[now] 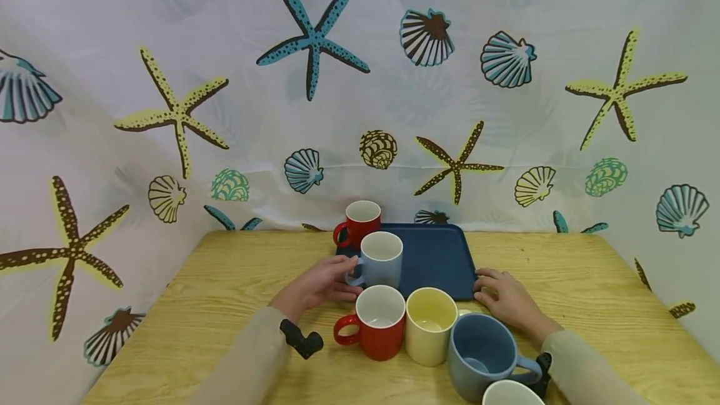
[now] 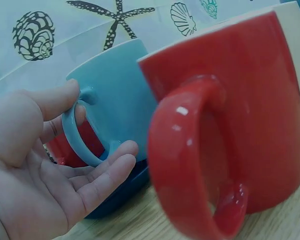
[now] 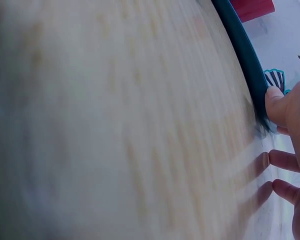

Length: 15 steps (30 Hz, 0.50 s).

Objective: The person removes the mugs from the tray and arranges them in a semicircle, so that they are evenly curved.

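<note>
My left hand pinches the handle of a light blue mug between thumb and fingers. Upright, that mug overlaps the front left of a dark blue tray; in the left wrist view, other fingers spread beneath its handle. A red mug stands behind it at the tray's back left corner. At the tray's right edge, my right hand rests with relaxed fingers. The right wrist view has one fingertip against the tray rim and other fingers on the table.
In front of the tray, a second red mug, a yellow mug and a darker blue mug stand close together. Another mug is cut off at the bottom edge. A patterned cloth hangs behind the wooden table.
</note>
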### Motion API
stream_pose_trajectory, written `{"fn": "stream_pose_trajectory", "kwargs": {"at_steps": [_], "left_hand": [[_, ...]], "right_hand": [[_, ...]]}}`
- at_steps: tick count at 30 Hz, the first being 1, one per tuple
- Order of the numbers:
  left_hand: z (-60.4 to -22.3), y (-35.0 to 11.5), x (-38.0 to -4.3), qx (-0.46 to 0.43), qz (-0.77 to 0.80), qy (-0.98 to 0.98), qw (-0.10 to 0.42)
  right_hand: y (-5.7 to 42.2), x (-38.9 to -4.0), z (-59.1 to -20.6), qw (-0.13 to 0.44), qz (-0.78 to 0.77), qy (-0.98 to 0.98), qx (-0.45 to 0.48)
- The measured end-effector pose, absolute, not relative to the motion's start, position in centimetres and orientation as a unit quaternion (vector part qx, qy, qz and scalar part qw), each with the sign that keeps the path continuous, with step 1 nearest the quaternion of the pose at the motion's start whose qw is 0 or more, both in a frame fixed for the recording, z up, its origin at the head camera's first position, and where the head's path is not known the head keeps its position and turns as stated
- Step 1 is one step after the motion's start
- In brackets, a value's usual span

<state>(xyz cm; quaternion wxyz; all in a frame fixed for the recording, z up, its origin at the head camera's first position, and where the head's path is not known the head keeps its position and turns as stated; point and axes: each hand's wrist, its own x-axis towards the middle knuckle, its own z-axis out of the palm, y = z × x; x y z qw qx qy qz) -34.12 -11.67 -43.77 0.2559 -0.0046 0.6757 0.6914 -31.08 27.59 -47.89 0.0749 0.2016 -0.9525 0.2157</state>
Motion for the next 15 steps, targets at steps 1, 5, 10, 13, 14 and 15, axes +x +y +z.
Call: {"fn": "stream_pose_trajectory", "kwargs": {"at_steps": [1,5,10,13,14,15], "left_hand": [[-43.7,-11.9,-34.1,-0.006,0.692,0.676,0.255],[-43.6,-12.7,-33.8,-0.015,0.697,0.672,0.250],[-43.9,-13.5,-33.4,-0.021,0.707,0.658,0.258],[-44.0,-13.8,-33.0,-0.019,0.711,0.653,0.260],[-44.0,-13.9,-32.8,-0.017,0.712,0.653,0.259],[-43.9,-14.0,-32.6,-0.014,0.712,0.653,0.258]], "right_hand": [[27.6,-31.1,-47.9,0.074,0.216,-0.953,0.201],[27.5,-31.1,-47.9,0.072,0.218,-0.953,0.196],[27.5,-31.0,-47.9,0.071,0.219,-0.954,0.194],[27.6,-31.0,-48.0,0.076,0.219,-0.952,0.198],[27.6,-31.0,-48.0,0.079,0.219,-0.951,0.202],[27.6,-31.0,-48.1,0.083,0.218,-0.951,0.205]]}}
